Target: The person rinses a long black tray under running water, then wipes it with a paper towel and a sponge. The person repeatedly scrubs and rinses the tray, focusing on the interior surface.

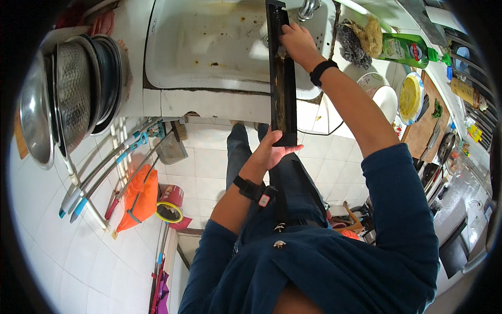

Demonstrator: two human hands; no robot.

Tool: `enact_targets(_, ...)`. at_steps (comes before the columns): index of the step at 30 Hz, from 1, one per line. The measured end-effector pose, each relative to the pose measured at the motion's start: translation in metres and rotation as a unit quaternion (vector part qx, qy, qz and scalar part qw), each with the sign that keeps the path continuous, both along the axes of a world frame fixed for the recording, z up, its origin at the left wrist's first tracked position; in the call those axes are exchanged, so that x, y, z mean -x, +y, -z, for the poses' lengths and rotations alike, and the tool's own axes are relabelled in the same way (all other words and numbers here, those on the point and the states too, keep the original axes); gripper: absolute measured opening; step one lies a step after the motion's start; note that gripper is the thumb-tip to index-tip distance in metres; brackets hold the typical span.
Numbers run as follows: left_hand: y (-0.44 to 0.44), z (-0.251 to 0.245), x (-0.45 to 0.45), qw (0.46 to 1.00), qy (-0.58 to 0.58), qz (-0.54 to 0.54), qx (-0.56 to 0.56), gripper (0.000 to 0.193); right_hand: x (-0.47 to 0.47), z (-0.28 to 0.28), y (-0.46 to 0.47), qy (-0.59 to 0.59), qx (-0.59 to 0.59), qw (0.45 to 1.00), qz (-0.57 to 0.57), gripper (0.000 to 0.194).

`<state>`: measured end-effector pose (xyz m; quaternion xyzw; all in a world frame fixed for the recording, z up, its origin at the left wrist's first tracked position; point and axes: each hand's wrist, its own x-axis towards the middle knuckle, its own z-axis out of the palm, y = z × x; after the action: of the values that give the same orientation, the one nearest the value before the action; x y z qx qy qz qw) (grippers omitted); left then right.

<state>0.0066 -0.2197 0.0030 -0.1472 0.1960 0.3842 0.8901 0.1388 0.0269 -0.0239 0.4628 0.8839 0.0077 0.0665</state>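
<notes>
A long, narrow black tray or trough [289, 106], stained brown inside, reaches from over the white sink [188, 80] to beyond the sink's near edge. My left hand [271, 151] supports its near end, with the thumb on the rim and the fingers beneath. Over the far part of the tray, my right hand [298, 41] has its fingers curled down into the channel. Whether those fingers hold something small is hidden. The chrome faucet [308, 10] stands just beyond the right hand. Brown specks dot the sink's basin.
Metal basins and a colander [74, 94] hang at the left, above mops [113, 157] and an orange bag [143, 192]. On the right counter are a steel-wool scourer [355, 45], a green detergent bottle [406, 50], bowls [385, 103] and a cutting board with a knife [433, 135].
</notes>
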Motion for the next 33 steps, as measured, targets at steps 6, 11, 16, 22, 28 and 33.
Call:
enact_targets(6, -0.006, 0.004, 0.002, 1.000, -0.019, 0.001, 0.010, 0.051, -0.008, 0.059, 0.042, 0.024, 0.023, 0.994, 0.104, 0.018)
enact_targets(11, -0.004, -0.004, 0.006, 1.000, -0.002, -0.002, -0.009, 0.060, -0.022, 0.119, 0.068, 0.100, -0.070, 0.975, 0.188, 0.018)
enact_targets(16, 0.000, -0.019, 0.004, 0.998, 0.063, 0.013, 0.014, 0.057, -0.027, 0.140, 0.092, 0.161, 0.002, 0.956, 0.244, 0.021)
enact_targets(22, -0.010, -0.033, 0.010, 0.991, 0.117, 0.040, -0.060, 0.065, -0.012, 0.090, 0.061, 0.321, -0.036, 0.913, 0.251, 0.021)
enact_targets(28, -0.028, -0.037, 0.022, 0.997, 0.078, 0.016, -0.020, 0.068, -0.011, 0.017, -0.004, 0.352, 0.038, 0.874, 0.333, 0.031)
enact_targets(33, -0.037, -0.041, 0.033, 0.996, 0.072, -0.025, -0.035, 0.060, -0.019, -0.027, -0.039, 0.602, 0.366, 0.550, 0.448, 0.028)
